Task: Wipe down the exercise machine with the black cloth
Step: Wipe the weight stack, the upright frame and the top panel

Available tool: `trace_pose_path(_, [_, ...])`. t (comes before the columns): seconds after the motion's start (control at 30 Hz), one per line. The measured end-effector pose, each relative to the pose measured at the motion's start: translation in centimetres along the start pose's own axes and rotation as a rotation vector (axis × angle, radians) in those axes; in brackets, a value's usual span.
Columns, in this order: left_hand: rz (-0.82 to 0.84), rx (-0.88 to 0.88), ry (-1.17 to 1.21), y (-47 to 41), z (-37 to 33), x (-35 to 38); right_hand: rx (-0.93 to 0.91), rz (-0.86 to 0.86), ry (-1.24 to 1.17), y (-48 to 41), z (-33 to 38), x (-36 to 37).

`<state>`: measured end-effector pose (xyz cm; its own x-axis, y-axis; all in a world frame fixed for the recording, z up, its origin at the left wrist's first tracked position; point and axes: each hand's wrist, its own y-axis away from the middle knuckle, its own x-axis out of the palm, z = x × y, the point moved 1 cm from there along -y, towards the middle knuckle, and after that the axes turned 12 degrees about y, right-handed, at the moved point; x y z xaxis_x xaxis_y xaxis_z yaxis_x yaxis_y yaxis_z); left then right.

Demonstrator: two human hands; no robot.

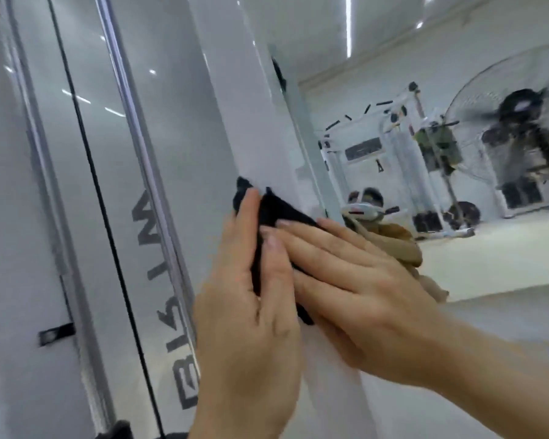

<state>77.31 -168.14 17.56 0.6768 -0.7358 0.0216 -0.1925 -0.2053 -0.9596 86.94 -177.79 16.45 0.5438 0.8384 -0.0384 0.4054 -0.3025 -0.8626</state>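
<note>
The exercise machine's white upright post (pixel 251 128) runs from the top centre down past my hands. A black cloth (pixel 274 210) is folded over the post's edge at mid-height. My left hand (pixel 248 312) lies on the near side of the post with straight fingers pressing the cloth. My right hand (pixel 346 280) comes in from the right, its straight fingers flat on the cloth against the other side. Only the cloth's top and a strip between my hands show.
Left of the post stands the machine's grey glossy cover panel (pixel 114 153) with dark lettering, a black cable (pixel 86 147) and a chrome guide rod (pixel 146 160). A mirror (pixel 425 255) on the right reflects a person, white gym equipment and a large fan (pixel 520 122).
</note>
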Motion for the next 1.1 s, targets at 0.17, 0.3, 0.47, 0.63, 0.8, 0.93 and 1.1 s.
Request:
trace_pose_path(0.17, [0.343,0.458,-0.625,-3.0,-2.0,3.4,0.274,-0.171,-0.231,0.6,-0.5,1.8])
trace_pose_path(0.3, [0.718,0.563,-1.239,-8.6,-3.0,5.2,0.658,-0.220,-0.762,-0.2,-2.2,2.5])
trace_pose_path(0.47, [1.072,0.436,-1.721,-10.5,-3.1,9.3,1.019,-0.203,-1.055,0.8,-2.3,3.9])
trace_pose_path(0.63, [1.348,0.385,-1.764,-11.7,-3.6,9.7,0.981,0.017,-1.592,1.9,-4.7,3.2])
trace_pose_path(0.8, [1.591,0.428,-1.657,-10.3,-3.0,9.9,0.927,0.242,-1.795,3.9,-4.7,3.7])
trace_pose_path(0.93, [1.656,0.478,-1.645,-11.8,-2.0,9.8,1.142,0.191,-1.701,4.0,-3.0,3.7])
trace_pose_path(1.1, [1.308,0.464,-1.828,-20.9,-2.9,9.2,1.403,0.004,-1.199,0.3,-1.5,1.3])
